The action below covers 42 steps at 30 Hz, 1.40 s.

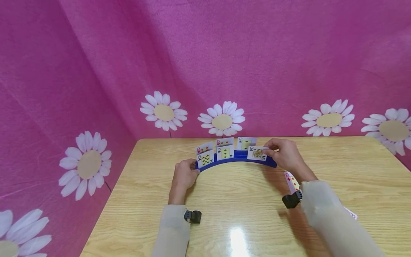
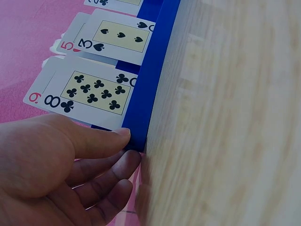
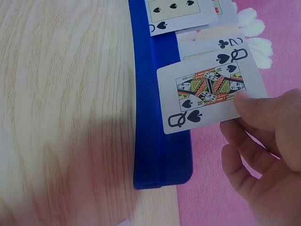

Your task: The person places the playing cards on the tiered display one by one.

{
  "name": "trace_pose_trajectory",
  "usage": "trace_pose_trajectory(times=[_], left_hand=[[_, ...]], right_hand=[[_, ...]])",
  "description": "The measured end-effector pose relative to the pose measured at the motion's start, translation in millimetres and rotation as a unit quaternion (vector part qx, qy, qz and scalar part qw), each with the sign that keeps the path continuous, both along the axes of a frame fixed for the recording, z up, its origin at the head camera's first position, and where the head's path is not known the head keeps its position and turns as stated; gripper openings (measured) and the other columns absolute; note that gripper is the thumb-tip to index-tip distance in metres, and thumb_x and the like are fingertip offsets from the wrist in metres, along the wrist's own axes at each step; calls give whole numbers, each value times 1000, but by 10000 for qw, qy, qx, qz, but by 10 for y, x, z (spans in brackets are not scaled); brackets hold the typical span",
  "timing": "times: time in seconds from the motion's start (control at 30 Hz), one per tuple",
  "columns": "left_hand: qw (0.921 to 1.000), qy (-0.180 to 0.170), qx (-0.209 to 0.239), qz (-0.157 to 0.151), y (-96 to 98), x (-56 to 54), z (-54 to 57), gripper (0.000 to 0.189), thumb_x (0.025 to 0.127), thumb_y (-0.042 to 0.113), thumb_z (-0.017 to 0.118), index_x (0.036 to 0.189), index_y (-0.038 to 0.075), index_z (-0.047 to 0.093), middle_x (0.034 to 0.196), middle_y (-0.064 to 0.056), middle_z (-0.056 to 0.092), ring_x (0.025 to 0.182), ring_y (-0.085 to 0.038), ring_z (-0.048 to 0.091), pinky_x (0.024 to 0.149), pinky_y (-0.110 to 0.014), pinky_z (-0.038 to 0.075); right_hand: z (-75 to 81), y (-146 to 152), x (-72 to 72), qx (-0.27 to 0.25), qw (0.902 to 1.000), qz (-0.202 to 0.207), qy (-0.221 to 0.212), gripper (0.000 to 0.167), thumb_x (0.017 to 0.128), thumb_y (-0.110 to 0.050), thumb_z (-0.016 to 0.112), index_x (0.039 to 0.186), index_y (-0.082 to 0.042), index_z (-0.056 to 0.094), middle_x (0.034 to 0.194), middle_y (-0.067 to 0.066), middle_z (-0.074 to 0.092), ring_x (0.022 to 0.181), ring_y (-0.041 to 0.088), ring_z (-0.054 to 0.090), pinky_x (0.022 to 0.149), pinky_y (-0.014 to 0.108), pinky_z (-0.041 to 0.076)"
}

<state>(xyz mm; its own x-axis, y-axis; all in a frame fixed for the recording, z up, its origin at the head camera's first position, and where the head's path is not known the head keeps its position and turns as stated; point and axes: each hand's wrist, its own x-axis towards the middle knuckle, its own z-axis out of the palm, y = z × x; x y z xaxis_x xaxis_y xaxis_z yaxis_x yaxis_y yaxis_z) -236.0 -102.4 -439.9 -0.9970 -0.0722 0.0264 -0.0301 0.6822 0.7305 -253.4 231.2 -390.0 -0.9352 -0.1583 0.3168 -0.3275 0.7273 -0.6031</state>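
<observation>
A curved blue card holder (image 1: 236,156) stands on the table. My left hand (image 1: 185,175) grips its left end, thumb (image 2: 110,140) on the front and fingers curled behind. Beside that thumb, the eight of clubs (image 2: 94,92) stands in front of a red nine (image 1: 205,146). The three of spades (image 2: 117,35) stands before a red five (image 1: 224,142). Farther right is the two of clubs (image 1: 246,143) in the back row. My right hand (image 1: 287,155) pinches the queen of spades (image 3: 207,89) by its upper corner, tilted over the holder's front and overlapping the two.
A six of diamonds (image 1: 291,182) lies on the table under my right forearm. Another card (image 1: 350,213) is mostly hidden by the right sleeve. The wooden table (image 1: 237,203) meets a pink daisy-patterned cloth (image 1: 257,71) at its back and left edges.
</observation>
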Motion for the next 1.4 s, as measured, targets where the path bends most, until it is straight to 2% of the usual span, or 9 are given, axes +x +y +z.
trace_pose_trajectory(times=[0.27,0.67,0.9,1.17,1.4], left_hand=[[10000,34,18,-11,8,-8,-25,37,89,2,72,126,1,67,106,-14,70,99,-25,64,90,-41,51],[10000,51,6,-37,-5,-21,-36,38,88,2,73,126,1,67,105,-14,71,96,-23,65,88,-39,52],[10000,40,1,-17,-9,-20,-34,38,88,2,73,126,1,68,106,-14,71,97,-24,65,88,-39,52],[10000,50,-3,8,-13,-27,-48,38,89,3,73,126,2,67,108,-14,70,97,-23,65,88,-39,52],[10000,-3,29,36,-25,-36,-54,38,90,3,72,127,2,67,109,-14,70,98,-23,65,88,-39,53]], right_hand=[[-17,-47,-40,-32,9998,53,163,4,87,-6,77,89,-4,74,85,8,72,83,29,67,65,39,50],[-39,-157,-93,-140,9999,-22,68,5,86,-5,77,90,-3,74,88,12,72,86,31,68,70,41,50],[-69,-200,-122,-162,9996,28,228,6,84,-3,78,89,-1,74,85,12,73,83,32,68,68,38,49],[-91,-232,-156,-191,9998,13,102,6,85,-3,77,90,-1,75,88,12,73,86,32,68,72,42,50],[-114,-250,-176,-168,9997,85,177,6,84,-3,79,88,-2,75,86,12,73,84,31,68,69,40,49]])
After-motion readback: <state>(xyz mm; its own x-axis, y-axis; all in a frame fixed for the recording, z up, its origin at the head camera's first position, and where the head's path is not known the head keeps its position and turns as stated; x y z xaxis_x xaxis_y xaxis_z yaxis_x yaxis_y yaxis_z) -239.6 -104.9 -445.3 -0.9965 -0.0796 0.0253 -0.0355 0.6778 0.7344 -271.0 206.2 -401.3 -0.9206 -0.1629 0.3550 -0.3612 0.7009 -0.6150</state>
